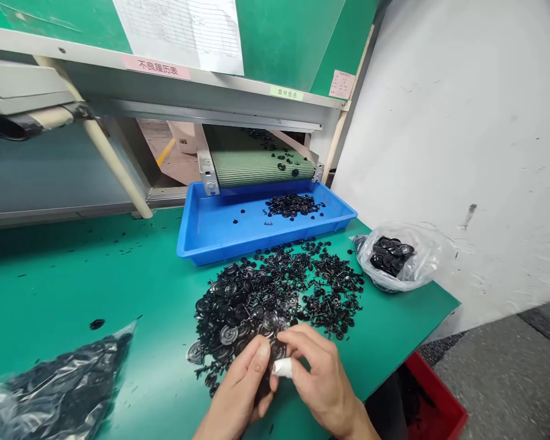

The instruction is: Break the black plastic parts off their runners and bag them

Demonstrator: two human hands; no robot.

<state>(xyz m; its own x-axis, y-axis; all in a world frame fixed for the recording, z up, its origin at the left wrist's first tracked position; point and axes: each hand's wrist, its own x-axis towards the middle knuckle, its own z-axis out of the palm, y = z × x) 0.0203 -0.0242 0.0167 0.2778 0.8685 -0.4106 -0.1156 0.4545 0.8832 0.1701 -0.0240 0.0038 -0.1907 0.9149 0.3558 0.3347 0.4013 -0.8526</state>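
Note:
A heap of small black plastic parts [238, 305], round discs mixed with thin branched pieces, lies on the green tabletop just beyond my hands. My left hand [242, 388] is closed around black discs, thumb on top; the fingers below are mostly hidden. Close beside it, my right hand [318, 373] bends its index finger and thumb around the edge of a black round disc [278, 350] between the two hands. White tape [283, 368] wraps the right thumb. How many pieces are in the hands cannot be made out.
A blue tray [220, 247] with black parts sits under the end of a green conveyor belt [256, 162]. To the right stands an open clear bag [421, 260] of black discs by the wall. Another filled bag [68, 391] lies at left. A red bin [440, 391] is below the table edge.

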